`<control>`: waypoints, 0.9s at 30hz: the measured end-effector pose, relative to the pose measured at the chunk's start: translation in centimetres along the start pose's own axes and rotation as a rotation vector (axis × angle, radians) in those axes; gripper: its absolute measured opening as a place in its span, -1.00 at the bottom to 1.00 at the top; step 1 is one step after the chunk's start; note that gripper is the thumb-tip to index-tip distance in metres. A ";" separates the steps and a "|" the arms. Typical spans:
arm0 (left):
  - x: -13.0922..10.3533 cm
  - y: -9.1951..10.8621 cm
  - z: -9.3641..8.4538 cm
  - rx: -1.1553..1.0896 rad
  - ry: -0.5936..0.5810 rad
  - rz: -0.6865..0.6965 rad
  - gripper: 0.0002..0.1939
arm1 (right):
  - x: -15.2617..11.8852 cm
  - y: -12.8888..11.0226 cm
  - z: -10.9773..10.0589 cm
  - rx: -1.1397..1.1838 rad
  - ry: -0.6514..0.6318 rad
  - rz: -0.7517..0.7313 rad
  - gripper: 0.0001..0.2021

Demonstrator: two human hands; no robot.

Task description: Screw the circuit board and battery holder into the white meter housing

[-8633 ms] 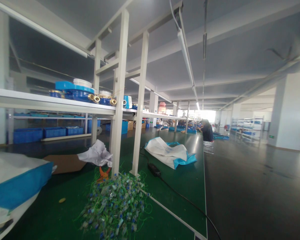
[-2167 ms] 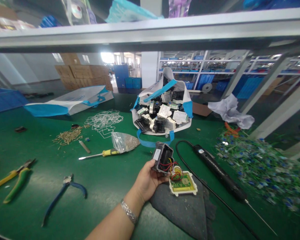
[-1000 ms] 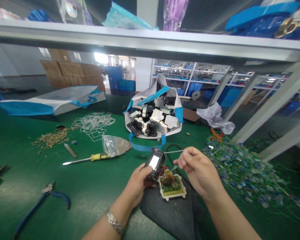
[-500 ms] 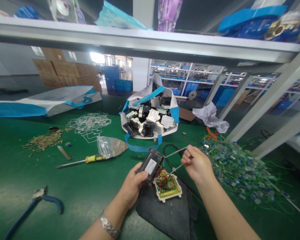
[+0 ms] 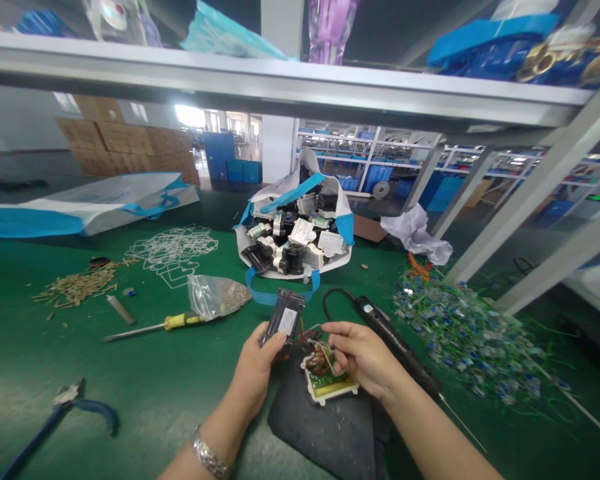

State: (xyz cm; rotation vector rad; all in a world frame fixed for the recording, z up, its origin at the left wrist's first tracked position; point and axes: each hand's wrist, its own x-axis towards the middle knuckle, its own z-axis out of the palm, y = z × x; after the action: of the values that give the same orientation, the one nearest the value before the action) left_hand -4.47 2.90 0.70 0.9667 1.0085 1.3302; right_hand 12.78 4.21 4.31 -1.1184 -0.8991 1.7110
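Holding black housing (image 5: 283, 321) clamped upright in my left hand (image 5: 253, 367); right hand (image 5: 363, 357) pinches wires (image 5: 319, 352) above circuit board (image 5: 327, 381), keeping leads exposed.

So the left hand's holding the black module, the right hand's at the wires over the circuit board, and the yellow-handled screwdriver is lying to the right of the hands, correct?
Not quite. In the head view the yellow-handled screwdriver lies to the left of the hands. The left hand does hold the black module, and the right hand is at the wires over the circuit board.

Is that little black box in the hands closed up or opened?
Opened: the black plastic box sits apart from its white lid with a green circuit board, red wires running between them.
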 end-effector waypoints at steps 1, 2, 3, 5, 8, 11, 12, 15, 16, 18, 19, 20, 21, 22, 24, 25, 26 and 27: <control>0.2 -0.1 -0.1 0.100 0.048 -0.002 -0.64 | -0.4 0.3 0.0 0.013 0.021 0.002 -0.72; 0.5 -0.2 -0.3 0.190 0.079 -0.007 -0.65 | -0.9 0.6 0.0 0.024 0.037 0.004 -0.69; 0.7 -0.3 -0.5 0.263 0.097 -0.013 -0.66 | -1.4 0.8 0.0 0.037 0.048 0.003 -0.67; 1.0 -0.2 -0.8 0.333 0.123 -0.024 -0.68 | -2.4 1.0 0.1 0.075 0.045 -0.005 -0.62; 0.5 0.5 -0.9 0.464 0.266 0.156 -0.71 | -3.5 1.2 0.5 0.130 0.007 -0.033 -0.57; -1.2 1.5 0.1 0.717 0.150 0.613 -0.65 | -3.8 1.3 1.1 0.169 -0.012 -0.055 -0.56; -1.9 1.7 0.6 0.794 0.008 0.720 -0.59 | -3.8 1.3 1.2 0.186 -0.018 -0.062 -0.56; -3.4 1.8 1.9 0.943 -0.343 0.792 -0.47 | -3.9 1.1 1.3 0.212 -0.056 -0.083 -0.55; -3.6 1.8 2.2 0.977 -0.399 0.786 -0.52 | -3.9 1.0 1.1 0.195 -0.066 -0.086 -0.56; -3.7 1.8 2.3 1.037 -0.449 0.770 -0.68 | -4.0 0.9 0.5 0.113 -0.079 -0.082 -0.60; -3.7 1.9 2.2 1.065 -0.460 0.759 -0.76 | -4.0 0.8 0.1 0.055 -0.085 -0.073 -0.63; -3.6 2.0 2.0 1.094 -0.476 0.735 -0.82 | -3.9 0.7 -0.4 -0.004 -0.094 -0.060 -0.65; -3.5 2.2 1.8 1.118 -0.493 0.709 -0.84 | -3.9 0.7 -1.0 -0.056 -0.104 -0.046 -0.66; -3.5 2.3 1.7 1.143 -0.496 0.685 -0.83 | -3.8 0.8 -1.5 -0.100 -0.107 -0.035 -0.66; -3.5 2.4 1.6 1.196 -0.452 0.655 -0.83 | -3.6 0.9 -2.4 -0.163 -0.098 -0.016 -0.65; -3.5 2.3 1.6 1.225 -0.413 0.652 -0.85 | -3.5 1.1 -2.7 -0.200 -0.093 -0.010 -0.65; -3.5 2.0 1.8 1.247 -0.377 0.650 -0.88 | -3.5 1.2 -2.9 -0.240 -0.089 -0.007 -0.65; -3.6 1.7 2.0 1.253 -0.351 0.641 -0.92 | -3.4 1.3 -3.1 -0.283 -0.089 -0.003 -0.66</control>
State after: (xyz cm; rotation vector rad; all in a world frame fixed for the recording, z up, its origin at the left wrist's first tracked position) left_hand -3.03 -0.61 2.97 2.5276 1.2885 0.8274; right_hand 16.04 0.89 3.14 -1.2297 -1.2271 1.6771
